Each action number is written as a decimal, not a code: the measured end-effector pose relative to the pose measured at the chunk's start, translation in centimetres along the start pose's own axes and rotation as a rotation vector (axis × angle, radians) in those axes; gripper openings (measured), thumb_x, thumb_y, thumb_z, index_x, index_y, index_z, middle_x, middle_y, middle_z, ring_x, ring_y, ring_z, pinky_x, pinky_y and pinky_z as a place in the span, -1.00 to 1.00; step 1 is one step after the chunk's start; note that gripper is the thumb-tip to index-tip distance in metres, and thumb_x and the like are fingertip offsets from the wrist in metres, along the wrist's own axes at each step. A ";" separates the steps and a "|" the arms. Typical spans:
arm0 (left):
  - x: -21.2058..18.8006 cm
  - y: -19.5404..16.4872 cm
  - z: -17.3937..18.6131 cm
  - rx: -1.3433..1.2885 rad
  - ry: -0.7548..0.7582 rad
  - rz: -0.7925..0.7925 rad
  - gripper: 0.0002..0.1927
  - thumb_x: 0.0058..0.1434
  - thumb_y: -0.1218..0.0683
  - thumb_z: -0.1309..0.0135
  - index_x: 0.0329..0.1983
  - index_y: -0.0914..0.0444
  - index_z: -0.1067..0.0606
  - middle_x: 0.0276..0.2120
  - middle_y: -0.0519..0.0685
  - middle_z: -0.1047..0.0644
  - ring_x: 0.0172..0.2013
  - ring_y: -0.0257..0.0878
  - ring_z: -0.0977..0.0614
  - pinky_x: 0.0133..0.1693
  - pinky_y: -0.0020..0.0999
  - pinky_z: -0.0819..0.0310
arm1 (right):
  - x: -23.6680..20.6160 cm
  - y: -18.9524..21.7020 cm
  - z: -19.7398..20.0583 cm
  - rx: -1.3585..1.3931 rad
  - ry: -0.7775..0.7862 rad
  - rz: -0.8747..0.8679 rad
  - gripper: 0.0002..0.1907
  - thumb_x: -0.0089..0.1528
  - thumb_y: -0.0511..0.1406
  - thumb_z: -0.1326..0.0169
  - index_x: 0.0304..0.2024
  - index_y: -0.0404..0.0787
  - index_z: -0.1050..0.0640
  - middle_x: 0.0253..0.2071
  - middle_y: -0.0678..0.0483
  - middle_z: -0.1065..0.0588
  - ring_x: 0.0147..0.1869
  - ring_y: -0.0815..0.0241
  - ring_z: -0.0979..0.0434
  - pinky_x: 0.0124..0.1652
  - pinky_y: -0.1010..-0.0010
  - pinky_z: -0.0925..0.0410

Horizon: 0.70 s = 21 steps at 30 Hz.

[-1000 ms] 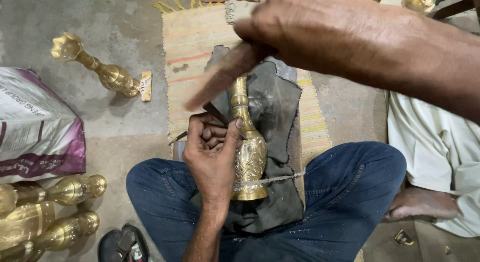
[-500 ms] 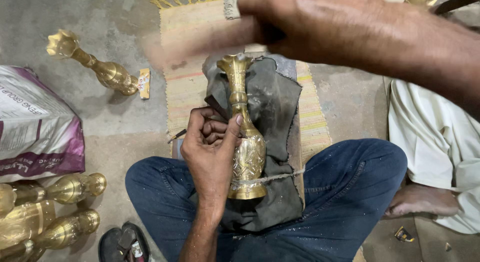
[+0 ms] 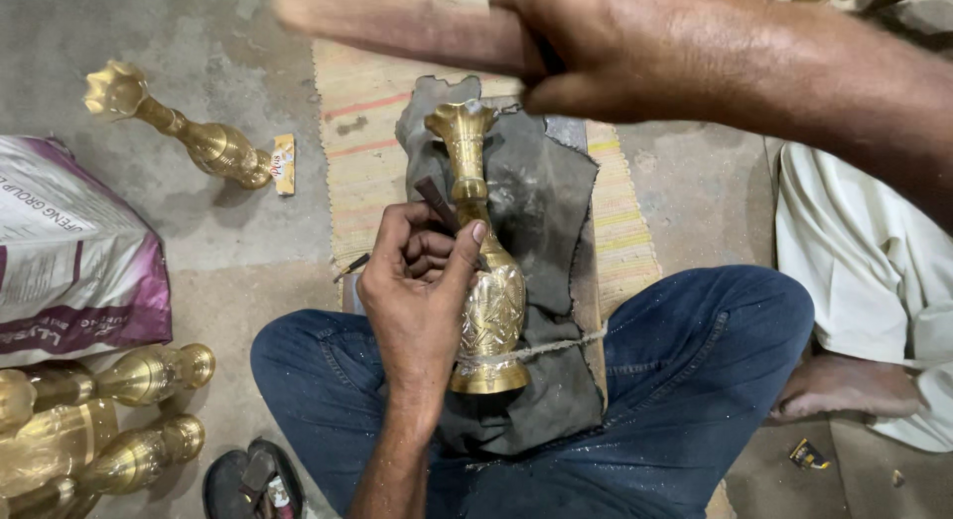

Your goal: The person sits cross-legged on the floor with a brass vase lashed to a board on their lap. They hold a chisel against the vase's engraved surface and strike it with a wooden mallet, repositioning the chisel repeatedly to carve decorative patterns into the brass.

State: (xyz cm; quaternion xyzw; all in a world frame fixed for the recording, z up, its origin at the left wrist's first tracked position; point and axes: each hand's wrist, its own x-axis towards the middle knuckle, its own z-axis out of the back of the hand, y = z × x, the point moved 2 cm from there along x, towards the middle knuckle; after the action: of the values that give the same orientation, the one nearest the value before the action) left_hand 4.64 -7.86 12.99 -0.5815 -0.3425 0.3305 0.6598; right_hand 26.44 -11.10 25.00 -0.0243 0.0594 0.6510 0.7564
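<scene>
Right hand point(image 3: 635, 53), clamped on the mallet point(image 3: 397, 28), has swung higher; left hand point(image 3: 422, 281) pins chisel point(image 3: 437, 201) against vase point(image 3: 486, 291).

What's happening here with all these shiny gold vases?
A person sits cross-legged on the floor with a brass vase lying on a dark cloth across the lap. The left hand presses a small dark chisel against the vase's neck. The right hand holds a wooden mallet raised above it. More brass vases lie on the floor alongside.
</scene>
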 end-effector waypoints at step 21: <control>0.1 -0.2 0.2 0.112 0.024 -0.018 -0.76 0.26 0.18 -0.29 -0.12 0.34 -0.48 -0.52 -0.15 -0.54 -0.46 -0.50 -0.54 -0.43 -0.57 -0.46 | -0.9 -1.7 -1.9 0.080 -0.062 0.072 -0.89 0.23 -0.32 -0.19 -0.21 -0.20 -0.56 -0.50 -0.12 -0.53 -0.45 -0.11 -0.59 -0.41 0.04 -0.42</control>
State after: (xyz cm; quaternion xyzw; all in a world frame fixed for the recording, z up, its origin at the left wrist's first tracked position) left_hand 4.57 -7.72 13.22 -0.5446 -0.3209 0.3363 0.6981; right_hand 27.85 -12.44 23.11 0.0283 0.0626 0.6754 0.7343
